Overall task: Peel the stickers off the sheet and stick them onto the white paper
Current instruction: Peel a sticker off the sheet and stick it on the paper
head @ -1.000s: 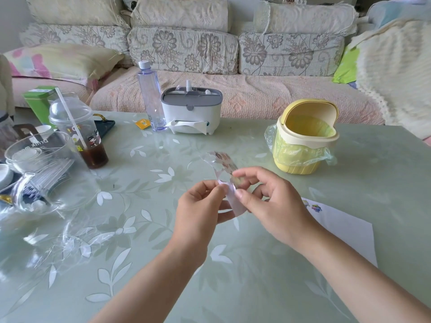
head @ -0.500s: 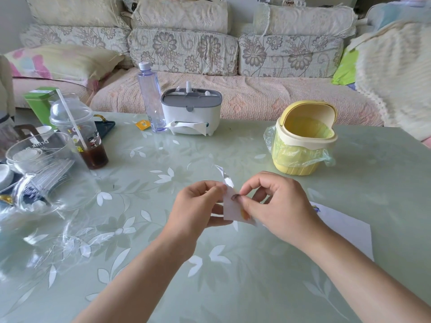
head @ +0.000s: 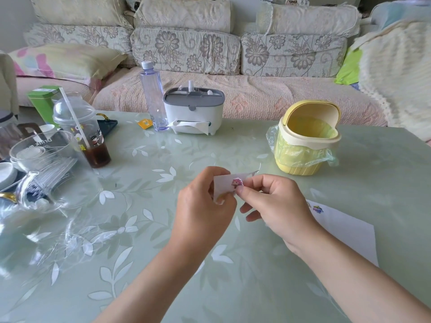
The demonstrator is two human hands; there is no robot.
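Left hand [head: 203, 206], right hand [head: 277, 206]; sheet [head: 225, 183] lengthwise left-to-right.

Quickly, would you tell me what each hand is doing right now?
Left hand: grips the sticker sheet.
Right hand: pinches the sheet at the pink sticker.

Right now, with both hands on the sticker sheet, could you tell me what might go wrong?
The right hand pinches the small pink sticker on the small white backing sheet that the left hand grips; a hurried peel could tear it or fold it onto itself.
The large white paper lies close by the right forearm; a sweep of that arm might shift it.
The colourful stickers at its far corner could get overlapped.
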